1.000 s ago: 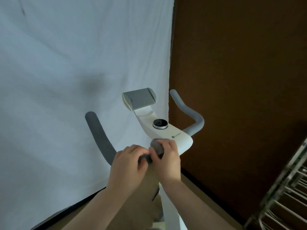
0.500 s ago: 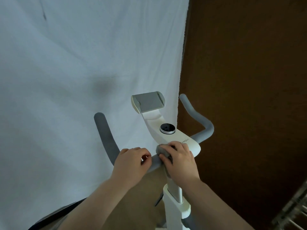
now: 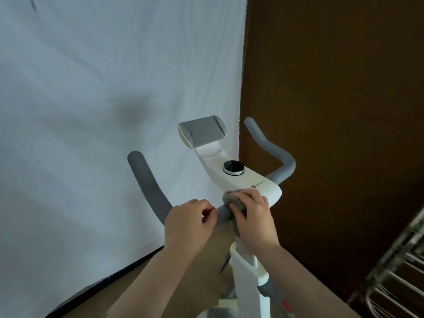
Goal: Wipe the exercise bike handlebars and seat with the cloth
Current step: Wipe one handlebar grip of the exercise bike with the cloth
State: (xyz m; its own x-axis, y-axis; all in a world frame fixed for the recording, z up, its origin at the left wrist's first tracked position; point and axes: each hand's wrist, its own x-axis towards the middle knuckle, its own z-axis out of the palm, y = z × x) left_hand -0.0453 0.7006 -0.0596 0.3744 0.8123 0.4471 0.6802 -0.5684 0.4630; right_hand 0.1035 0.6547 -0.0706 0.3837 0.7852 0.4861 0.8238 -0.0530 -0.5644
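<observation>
Your left hand point(image 3: 187, 222) has slid left from the knob point(image 3: 233, 167), fingers curled round the firm bar point(image 3: 149, 182), while your right hand point(image 3: 251, 215) pinches the soft, light cloth point(image 3: 231, 199) against it.

Light: dim, soft | shadow: a smudge is cast on the white sheet point(image 3: 114, 88) | blur: wire rack point(image 3: 399, 271) is smeared, bottom-right corner
</observation>
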